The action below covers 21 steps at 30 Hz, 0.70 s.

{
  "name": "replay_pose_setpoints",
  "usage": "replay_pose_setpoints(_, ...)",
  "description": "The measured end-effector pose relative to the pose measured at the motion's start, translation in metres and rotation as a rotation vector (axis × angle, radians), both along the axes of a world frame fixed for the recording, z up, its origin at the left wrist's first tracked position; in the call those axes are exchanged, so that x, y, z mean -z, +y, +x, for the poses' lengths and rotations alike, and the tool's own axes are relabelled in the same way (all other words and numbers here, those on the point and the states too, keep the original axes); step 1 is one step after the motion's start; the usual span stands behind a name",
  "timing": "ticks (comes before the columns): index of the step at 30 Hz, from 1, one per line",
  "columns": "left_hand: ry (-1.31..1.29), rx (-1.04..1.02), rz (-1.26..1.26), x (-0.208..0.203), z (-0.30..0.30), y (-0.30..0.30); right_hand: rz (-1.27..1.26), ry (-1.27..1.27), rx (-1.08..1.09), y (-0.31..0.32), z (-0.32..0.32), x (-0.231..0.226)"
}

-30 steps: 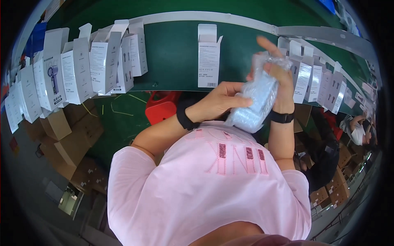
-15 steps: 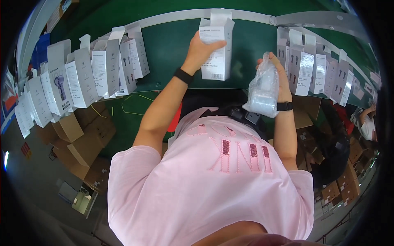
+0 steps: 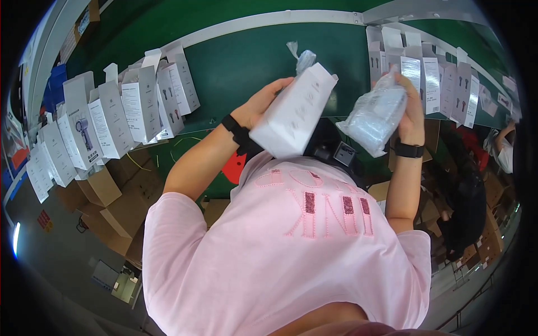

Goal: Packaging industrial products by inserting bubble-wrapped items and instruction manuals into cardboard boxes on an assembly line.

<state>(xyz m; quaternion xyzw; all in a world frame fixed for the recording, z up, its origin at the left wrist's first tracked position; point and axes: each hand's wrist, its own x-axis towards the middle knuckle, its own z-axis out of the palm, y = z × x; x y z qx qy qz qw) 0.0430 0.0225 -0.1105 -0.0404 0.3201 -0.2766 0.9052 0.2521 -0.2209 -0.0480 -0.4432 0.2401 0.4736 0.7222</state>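
My left hand (image 3: pixel 259 111) is closed round a white cardboard box (image 3: pixel 297 112), raised off the table and tilted, its far end up and to the right. Clear plastic wrap (image 3: pixel 306 59) with a twisted tip shows just beyond the box's far end. I cannot tell whether it sticks out of the box or lies behind it. To the right, my right hand (image 3: pixel 413 106) grips a bubble-wrapped package (image 3: pixel 374 116) by its right side and upper end. The wrap clouds the contents. Box and package are apart.
Upright white boxes with raised flaps line the left (image 3: pixel 135 112) and right (image 3: pixel 431 87) of the green table (image 3: pixel 235 61). A pale metal rail (image 3: pixel 263 21) edges its far side. Brown cartons (image 3: pixel 120 207) stand below left. A dark-clothed person (image 3: pixel 469 196) is at the right.
My left hand has lifted the box off the table, drawn it nearer and tipped it over. The wrapped package has shifted slightly right and turned. Plastic wrap now shows past the box's far end.
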Motion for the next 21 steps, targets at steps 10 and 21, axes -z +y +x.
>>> replay_pose_setpoints(10,-0.476,0.204,1.21,-0.075,0.043,-0.025,0.165,-0.695,0.589,0.082,0.05,-0.094)
replay_pose_setpoints(21,-0.441,-0.111,1.514,-0.084,0.006,-0.044,0.628,-0.69,-0.352,0.091,0.013,-0.114)
